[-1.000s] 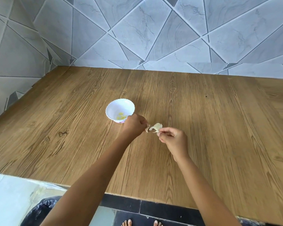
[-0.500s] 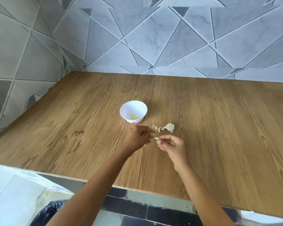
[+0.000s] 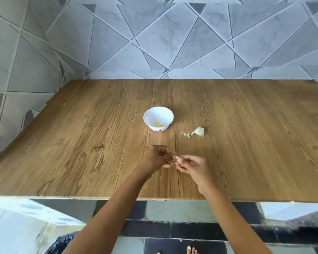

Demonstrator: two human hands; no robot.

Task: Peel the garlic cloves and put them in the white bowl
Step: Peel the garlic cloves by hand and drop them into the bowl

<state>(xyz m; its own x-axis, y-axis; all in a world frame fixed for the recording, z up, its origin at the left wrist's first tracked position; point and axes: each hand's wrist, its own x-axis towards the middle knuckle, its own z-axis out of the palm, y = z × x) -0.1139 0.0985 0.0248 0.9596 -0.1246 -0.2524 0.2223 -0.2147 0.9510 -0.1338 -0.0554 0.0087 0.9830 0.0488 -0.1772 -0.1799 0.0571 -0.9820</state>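
Note:
A small white bowl (image 3: 158, 118) with a scalloped rim stands in the middle of the wooden table; a few yellowish peeled pieces lie in its bottom. To its right lie garlic remains (image 3: 197, 132): a pale clove piece and some loose skin scraps. Nearer to me, my left hand (image 3: 157, 158) and my right hand (image 3: 193, 165) meet fingertip to fingertip, both pinching one small garlic clove (image 3: 177, 157). Only a pale tip of the clove shows between the fingers.
The wooden table (image 3: 81, 143) runs to a tiled wall at the back and left. Its front edge is just below my wrists. A dark bag (image 3: 63, 242) sits on the floor at the lower left, and toes show at the bottom edge.
Both hands have drawn back toward me, away from the bowl, and left the garlic skin on the table. The view has tilted up and widened.

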